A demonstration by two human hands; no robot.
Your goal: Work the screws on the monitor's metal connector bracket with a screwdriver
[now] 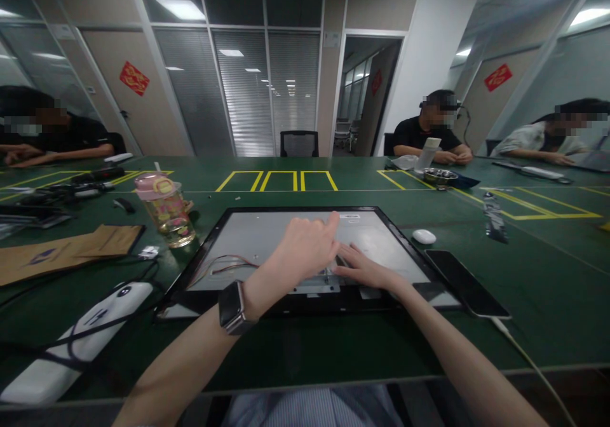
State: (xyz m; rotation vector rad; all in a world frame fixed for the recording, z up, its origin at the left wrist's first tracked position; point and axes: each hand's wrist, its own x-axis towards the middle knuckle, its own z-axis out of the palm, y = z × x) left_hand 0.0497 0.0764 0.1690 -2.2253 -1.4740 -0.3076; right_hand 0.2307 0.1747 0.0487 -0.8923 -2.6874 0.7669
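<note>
A flat display panel (267,233) with a silver-grey back and a black frame lies on the table in front of me. My left hand (309,244) is above its middle, fingers curled and one finger pointing away from me. What those fingers may grip is hidden behind the hand. Beside it, my right hand (366,268) has its fingers stretched toward the left hand, low over the panel. Under both hands is a metal bracket (314,285) near the panel's near edge. Thin wires (229,260) run across the panel's left part. A watch (232,307) is on my left wrist.
Left of the panel stand a pink-lidded bottle (166,214), a brown paper envelope (71,251) and a white power strip (86,338) with black cables. To the right lie a phone (467,284) on a cable and a white case (424,236). Several people sit across the green table (362,357).
</note>
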